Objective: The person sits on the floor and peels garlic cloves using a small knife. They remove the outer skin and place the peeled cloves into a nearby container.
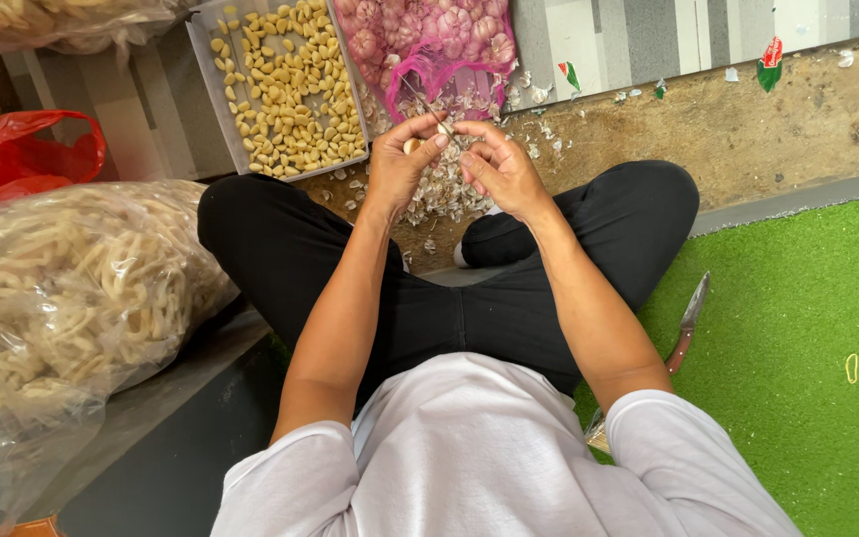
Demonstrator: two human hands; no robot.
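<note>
Hands meet above the skin pile, far from the body. Left hand curled shut, fingers pinching a garlic clove; clove axis can't tell, mostly hidden. Right hand half closed, fingertips on a thin blade pointing far-left. Tray of peeled cloves far left, pink net bag beside it. Knife on green mat, right, tip pointing far.

one knife, two rubber bands, one tray, one red bag
</note>
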